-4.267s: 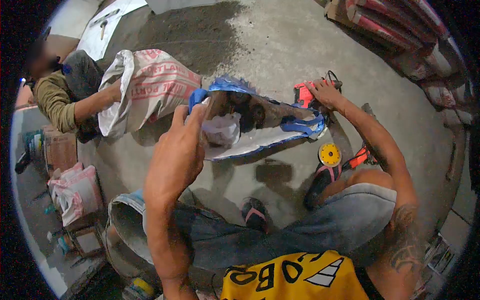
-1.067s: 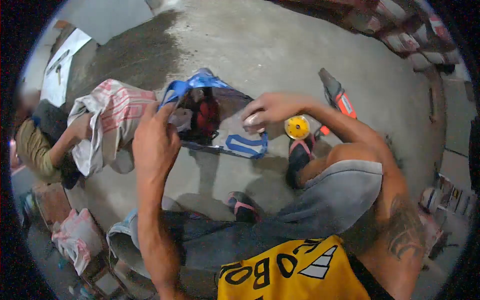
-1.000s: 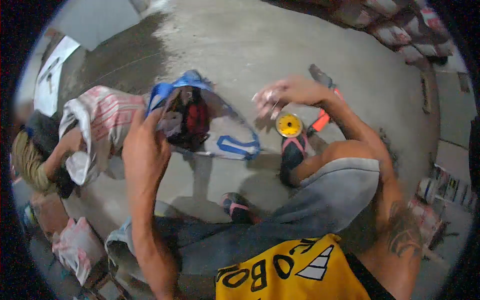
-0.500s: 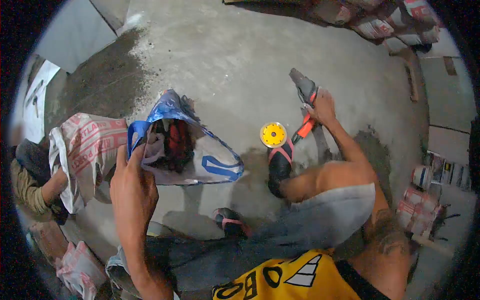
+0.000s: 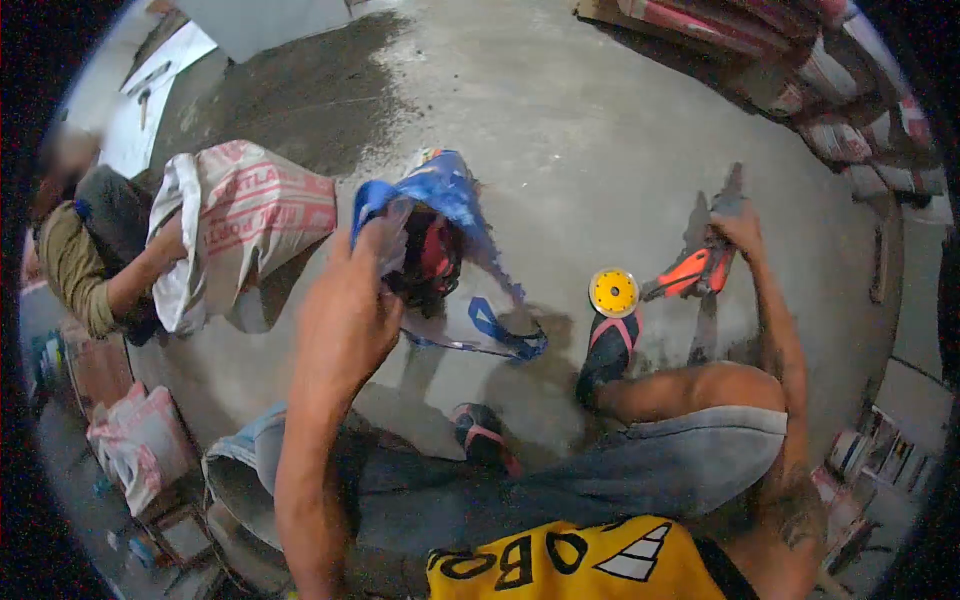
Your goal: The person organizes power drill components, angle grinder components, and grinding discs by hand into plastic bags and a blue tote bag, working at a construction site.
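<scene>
My left hand (image 5: 352,310) grips the edge of an open blue and white bag (image 5: 440,185), fingers wrapped round its rim. Dark and red items (image 5: 435,250), too unclear to name, lie inside the bag. At the right, my right hand (image 5: 738,228) is closed on a grey and orange power tool (image 5: 712,268), held low over the floor. A round yellow disc (image 5: 614,292) lies at the toe of my dark sandal (image 5: 612,345), left of the tool.
A co-worker (image 5: 85,255) sits at the left, an arm in a white and red cement sack (image 5: 255,200). Another sack (image 5: 140,440) stands lower left. Stacked sacks (image 5: 840,135) line the upper right. Dark powder (image 5: 300,105) covers floor at the upper left.
The view has shifted, so the bag, sack and disc sit farther right or higher. My right hand has turned the tool, whose orange part now points left towards the disc.
</scene>
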Demonstrator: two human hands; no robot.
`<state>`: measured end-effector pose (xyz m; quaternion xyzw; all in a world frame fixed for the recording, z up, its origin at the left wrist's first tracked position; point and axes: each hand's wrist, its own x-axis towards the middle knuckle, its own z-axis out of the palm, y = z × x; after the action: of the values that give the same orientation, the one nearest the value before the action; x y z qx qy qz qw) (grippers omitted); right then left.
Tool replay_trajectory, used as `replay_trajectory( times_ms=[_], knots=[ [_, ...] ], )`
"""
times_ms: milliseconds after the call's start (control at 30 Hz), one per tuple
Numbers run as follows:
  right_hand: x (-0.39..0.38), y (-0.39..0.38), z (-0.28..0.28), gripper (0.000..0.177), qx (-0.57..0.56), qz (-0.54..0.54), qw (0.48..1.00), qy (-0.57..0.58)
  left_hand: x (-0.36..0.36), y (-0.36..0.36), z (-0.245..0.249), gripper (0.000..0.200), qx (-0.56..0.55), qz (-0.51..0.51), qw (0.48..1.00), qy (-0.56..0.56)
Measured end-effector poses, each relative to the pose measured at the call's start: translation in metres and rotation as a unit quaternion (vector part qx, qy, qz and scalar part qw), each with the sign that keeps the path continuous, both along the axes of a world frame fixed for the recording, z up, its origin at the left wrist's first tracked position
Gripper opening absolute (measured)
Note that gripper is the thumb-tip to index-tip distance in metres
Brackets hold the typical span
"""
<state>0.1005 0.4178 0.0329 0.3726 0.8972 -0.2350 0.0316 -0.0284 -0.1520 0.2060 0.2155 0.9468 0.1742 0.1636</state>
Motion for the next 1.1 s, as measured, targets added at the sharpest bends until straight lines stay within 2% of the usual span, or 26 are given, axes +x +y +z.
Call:
replay_trajectory(
  times_ms=[33, 100, 167, 267, 300, 333, 433, 467, 567, 600, 633, 667, 767, 900, 1000, 1033, 1100],
  knots=[
    [-0.004, -0.004, 0.031, 0.053, -0.065, -0.003, 0.997, 0.031, -0.005, 0.0, 0.002, 0.064, 0.052, -0.009, 0.997, -0.049],
    [-0.007, -0.006, 0.064, 0.047, -0.216, -0.045, 0.966, 0.132, -0.009, 0.005, -0.001, 0.064, 0.062, -0.037, 0.997, -0.019],
    [-0.008, -0.013, 0.084, 0.036, -0.374, -0.118, 0.882, 0.263, -0.012, 0.01, 0.0, 0.065, 0.092, -0.056, 0.994, -0.02],
    [-0.017, -0.065, 0.13, 0.032, -0.507, -0.103, 0.804, 0.292, -0.02, 0.016, 0.002, 0.065, 0.118, -0.087, 0.987, -0.065],
    [-0.021, -0.094, 0.139, 0.026, -0.501, -0.176, 0.782, 0.326, -0.021, 0.017, -0.002, 0.065, 0.14, -0.095, 0.984, -0.047],
    [-0.019, -0.105, 0.137, 0.024, -0.562, -0.115, 0.754, 0.32, -0.023, 0.019, -0.005, 0.065, 0.144, -0.101, 0.983, -0.046],
    [-0.03, -0.163, 0.108, 0.015, -0.65, -0.092, 0.674, 0.34, -0.031, 0.021, -0.005, 0.066, 0.147, -0.115, 0.98, -0.061],
    [-0.035, -0.164, 0.071, 0.015, -0.647, -0.125, 0.659, 0.364, -0.034, 0.025, -0.002, 0.067, 0.144, -0.12, 0.979, -0.083],
    [-0.052, -0.212, 0.021, 0.022, -0.642, -0.091, 0.676, 0.35, -0.042, 0.033, -0.013, 0.067, 0.168, -0.159, 0.969, -0.086],
    [-0.059, -0.227, 0.026, 0.024, -0.656, -0.077, 0.674, 0.331, -0.043, 0.035, -0.016, 0.067, 0.18, -0.178, 0.964, -0.078],
    [-0.064, -0.245, 0.045, 0.027, -0.674, -0.063, 0.667, 0.31, -0.041, 0.039, -0.01, 0.068, 0.138, -0.155, 0.972, -0.109],
    [-0.069, -0.265, 0.084, 0.03, -0.723, -0.073, 0.635, 0.261, -0.042, 0.037, -0.012, 0.065, 0.131, -0.172, 0.971, -0.1],
    [-0.082, -0.266, 0.064, 0.032, -0.701, -0.091, 0.639, 0.302, -0.041, 0.032, -0.014, 0.054, 0.098, -0.193, 0.974, -0.073],
    [-0.091, -0.259, 0.048, 0.033, -0.706, -0.141, 0.591, 0.364, -0.025, 0.025, 0.006, 0.027, -0.004, -0.16, 0.986, -0.041],
    [-0.09, -0.263, 0.054, 0.032, -0.677, -0.188, 0.602, 0.38, -0.012, 0.018, 0.007, 0.018, -0.119, -0.137, 0.982, -0.047],
    [-0.09, -0.265, 0.054, 0.031, -0.668, -0.171, 0.615, 0.383, -0.008, 0.016, 0.006, 0.017, -0.163, -0.129, 0.977, -0.053],
    [-0.088, -0.265, 0.056, 0.028, -0.648, -0.139, 0.641, 0.387, -0.004, 0.014, 0.004, 0.016, -0.137, -0.107, 0.982, -0.069]
  ],
)
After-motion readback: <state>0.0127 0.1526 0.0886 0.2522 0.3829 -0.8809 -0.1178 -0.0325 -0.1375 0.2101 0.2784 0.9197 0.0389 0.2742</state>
